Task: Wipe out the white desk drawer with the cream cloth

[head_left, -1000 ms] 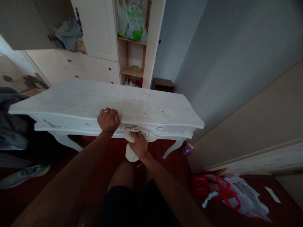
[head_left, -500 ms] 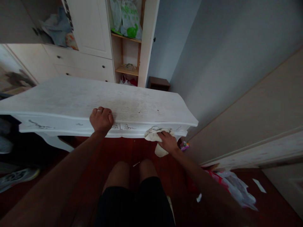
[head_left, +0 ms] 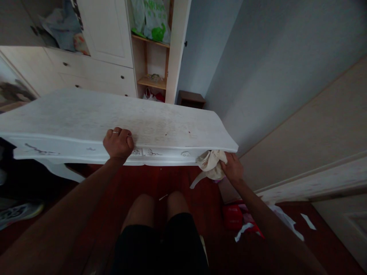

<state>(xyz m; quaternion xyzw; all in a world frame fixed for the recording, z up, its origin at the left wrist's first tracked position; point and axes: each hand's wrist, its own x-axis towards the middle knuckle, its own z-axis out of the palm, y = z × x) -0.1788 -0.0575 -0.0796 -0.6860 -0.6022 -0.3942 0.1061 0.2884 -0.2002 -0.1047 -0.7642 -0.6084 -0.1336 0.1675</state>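
A white dressing table (head_left: 86,110) with carved drawer fronts stretches across the view, its top smudged with grey marks. My left hand (head_left: 119,143) rests on its front edge, curled into a fist with a ring on one finger; nothing shows in it. At the table's right front corner, my right hand (head_left: 233,167) grips a cream cloth (head_left: 212,164), bunched against the end of the drawer front. One strip of the cloth hangs below. A round drawer knob (head_left: 185,154) shows just left of the cloth.
Behind the table stands a white wardrobe (head_left: 106,34) with open shelves holding plastic bags (head_left: 156,23). A wall (head_left: 258,76) runs along the right. Red bags (head_left: 233,217) and paper scraps lie on the dark red floor, and a shoe (head_left: 21,215) is at lower left.
My right hand has slid the cloth to the right along the drawer front, up to the corner, uncovering the knob. My left fist stays at the table edge.
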